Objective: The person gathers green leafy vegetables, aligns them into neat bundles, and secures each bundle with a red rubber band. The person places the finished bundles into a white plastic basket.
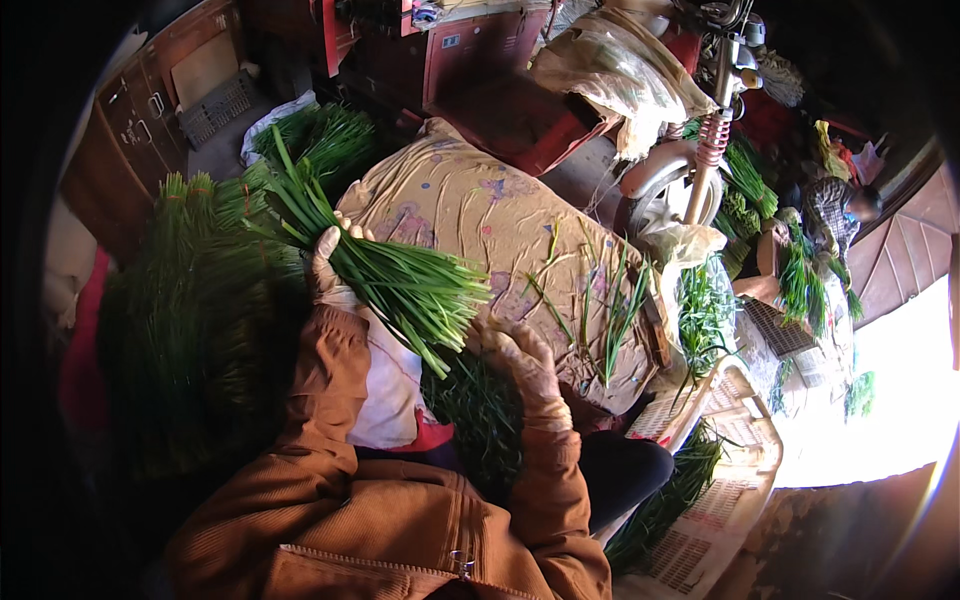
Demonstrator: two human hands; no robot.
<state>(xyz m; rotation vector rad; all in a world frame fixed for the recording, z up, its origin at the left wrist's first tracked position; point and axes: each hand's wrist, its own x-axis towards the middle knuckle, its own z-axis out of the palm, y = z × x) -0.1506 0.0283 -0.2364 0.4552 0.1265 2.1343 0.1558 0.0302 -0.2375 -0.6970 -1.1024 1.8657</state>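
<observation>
My left hand (328,266), in a thin pale glove, is closed around a loose bunch of green leafy stalks (405,289) that look like Chinese chives. Their pale cut ends fan out to the lower right, and the leaf tips point up and left. Just below those ends is my right hand (521,356), also gloved, with its fingers bent and partly blurred. Whether it pinches a stalk I cannot tell. A cloth-covered low table (487,217) stands before me, with several loose stalks (622,315) on its right side.
Tied chive bundles (202,247) are stacked at my left. Loose trimmings (476,420) lie below my hands. A plastic crate (739,457) with greens stands at right. A three-wheeler's front wheel (667,187) is beyond the table. Another person (829,214) works among greens at far right.
</observation>
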